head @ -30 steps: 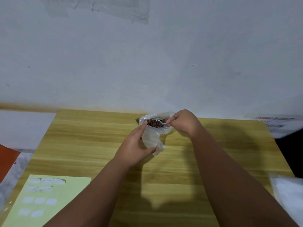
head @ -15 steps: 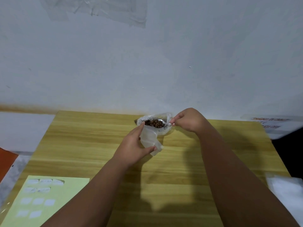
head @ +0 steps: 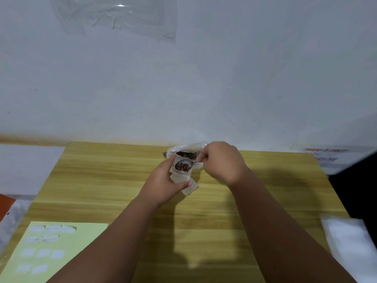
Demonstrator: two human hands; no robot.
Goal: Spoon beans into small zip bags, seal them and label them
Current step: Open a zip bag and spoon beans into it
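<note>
Zip bag [head: 190, 188], one, pinched in fingers [head: 171, 161] of left hand [head: 161, 184], one full spoon [head: 183, 166] gripped by right hand [head: 222, 162]

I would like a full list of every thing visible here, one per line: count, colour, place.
table: one, yellow-brown wood, lower half
big bean bag: one, clear with brown beans, far table edge, middle
small zip bag: one, clear, held above the table, middle
spoon: one, metal, full of brown beans, at the small zip bag's mouth
label sheet: one, pale green with white labels, near left corner
plastic pile: one, white, near right edge
paper: one, white with red writing, far right
plastic film: one, clear, on the wall, top
orange thing: one, orange, left edge
left hand: one, holds the small zip bag
right hand: one, grips the spoon handle
</note>
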